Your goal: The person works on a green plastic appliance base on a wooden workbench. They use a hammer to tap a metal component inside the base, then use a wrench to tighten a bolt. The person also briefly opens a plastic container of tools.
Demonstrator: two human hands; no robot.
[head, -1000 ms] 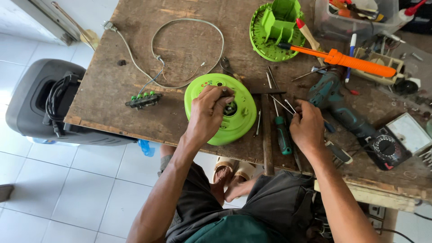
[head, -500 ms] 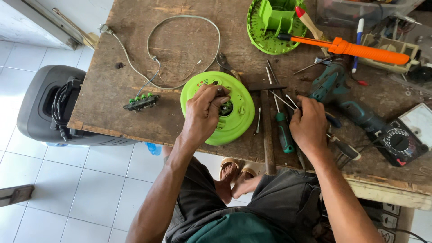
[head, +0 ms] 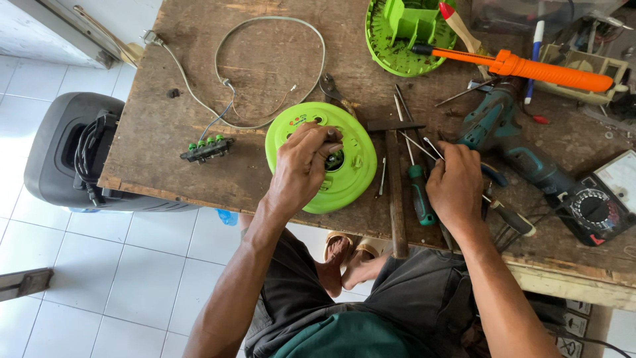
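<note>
Under both hands there's a beat-up wooden workbench (head: 199,59), and off past the left elbow a grey speaker box (head: 63,152) sits on the floor tiles. Left hand (head: 301,166) is pressed down on the lime green round housing (head: 351,179), fingers curled over the dark hub in the middle, same as half a second back. Can't tell if it's pinching anything in there. Beyond the right hand lies a teal cordless drill (head: 503,139), with an orange-handled tool (head: 530,66) further up across the other green shell (head: 391,46).

What's changed: the right hand (head: 457,189) has settled into the pile of thin screwdrivers (head: 416,146), closed loosely around one or two; a second ago it was hovering a bit higher. Looks like tool picking while the disc is held steady. Green-handled driver (head: 419,195) lies just left of it. The little green-button switch block (head: 207,148) and its cable haven't budged.
</note>
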